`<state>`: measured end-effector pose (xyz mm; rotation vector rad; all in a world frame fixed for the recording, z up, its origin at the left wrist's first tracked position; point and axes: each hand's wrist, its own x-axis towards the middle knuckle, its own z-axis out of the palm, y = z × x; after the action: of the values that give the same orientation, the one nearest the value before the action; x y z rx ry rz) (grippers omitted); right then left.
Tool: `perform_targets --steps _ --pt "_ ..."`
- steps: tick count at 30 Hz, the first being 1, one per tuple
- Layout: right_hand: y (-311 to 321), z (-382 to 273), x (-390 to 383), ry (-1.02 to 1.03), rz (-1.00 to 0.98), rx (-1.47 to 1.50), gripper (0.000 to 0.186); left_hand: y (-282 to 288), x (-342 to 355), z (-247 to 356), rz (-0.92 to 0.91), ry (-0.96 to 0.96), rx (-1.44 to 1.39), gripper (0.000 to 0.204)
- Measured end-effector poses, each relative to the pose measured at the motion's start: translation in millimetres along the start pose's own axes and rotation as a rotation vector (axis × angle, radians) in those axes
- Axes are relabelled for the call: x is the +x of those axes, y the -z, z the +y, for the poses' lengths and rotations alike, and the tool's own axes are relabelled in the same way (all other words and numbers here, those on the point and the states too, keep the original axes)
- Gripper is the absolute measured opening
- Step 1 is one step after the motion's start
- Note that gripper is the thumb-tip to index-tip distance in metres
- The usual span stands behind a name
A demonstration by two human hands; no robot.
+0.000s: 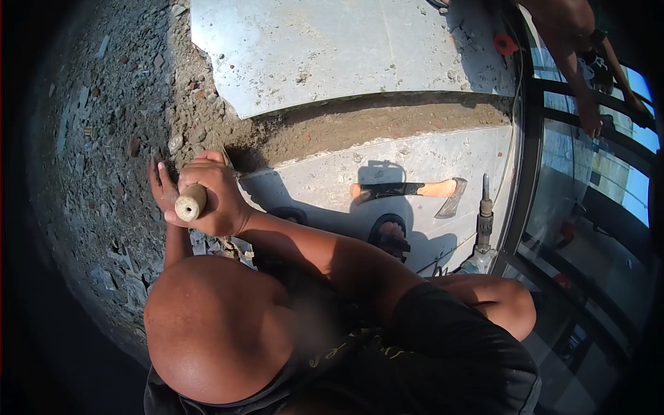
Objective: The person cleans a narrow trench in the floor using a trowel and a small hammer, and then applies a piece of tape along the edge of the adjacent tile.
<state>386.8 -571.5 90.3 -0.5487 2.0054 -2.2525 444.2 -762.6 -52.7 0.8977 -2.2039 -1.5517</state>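
A round wooden handle (190, 203) stands with its butt toward the viewer, at the left end of a soil trench (387, 123), beside grey rubble (131, 131). The right hand (220, 192) is wrapped firmly around it. The left hand (163, 188) lies alongside, fingers extended; whether it grips too, I cannot tell. The handle looks stiff, dry and not slippery, probably moderate in weight, best held around its shaft; its far end is hidden.
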Motion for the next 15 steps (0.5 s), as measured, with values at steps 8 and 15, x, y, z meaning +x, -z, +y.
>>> perform_targets --steps 8,15 --pt "57 -50 15 -0.135 -0.222 0.079 0.029 71 -6 -66 0.075 0.098 0.255 0.056" --pt "282 -137 36 -0.575 -0.028 -0.594 0.028 23 -14 -43 -0.034 -0.229 0.686 0.059"
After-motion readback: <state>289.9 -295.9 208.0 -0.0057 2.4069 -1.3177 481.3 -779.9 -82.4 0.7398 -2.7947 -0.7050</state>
